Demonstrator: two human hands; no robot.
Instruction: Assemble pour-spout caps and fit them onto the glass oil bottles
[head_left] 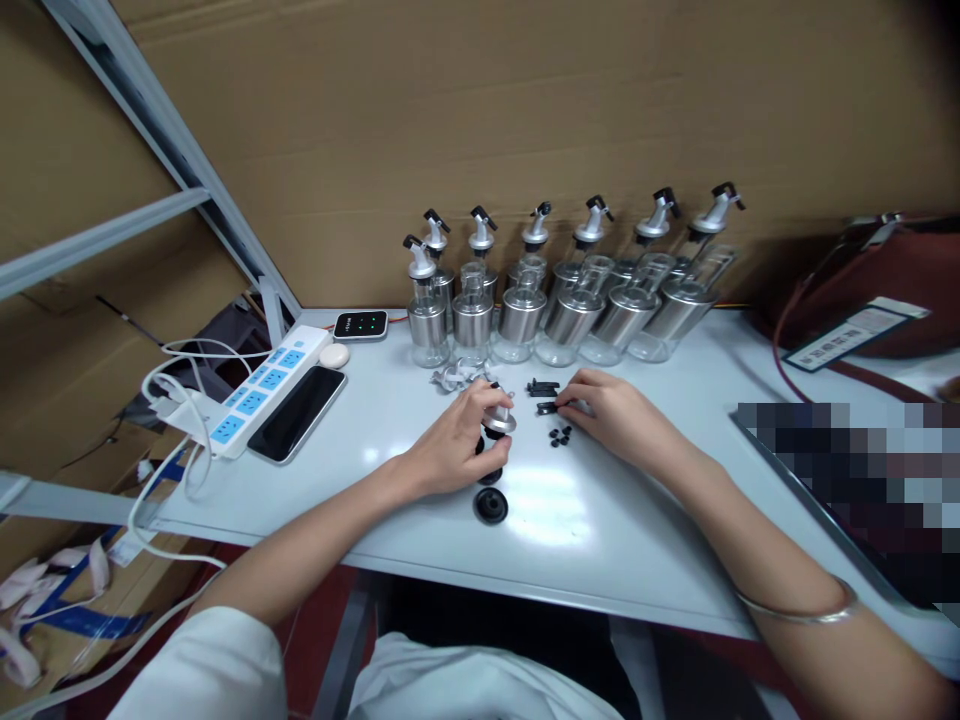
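Note:
My left hand (459, 440) is closed round a silver pourer cap (499, 418) with a black base, held just above the white table (570, 530). My right hand (611, 410) pinches a small black plastic piece (547, 407) lying on the table. Another black clip (541, 387) lies just behind it, and several tiny black bits (559, 435) sit in front of it. A round black rubber stopper (490, 506) lies near the table's front, below my left hand. Some silver metal parts (454, 378) lie behind my left hand.
Two rows of glass and steel oil bottles (570, 300) with pourer tops stand at the back against cardboard. At the left lie a white power strip (259, 392), a black phone (297, 412), a small black device (361, 324) and a white puck (334, 354). A dark red bag (870, 290) sits right.

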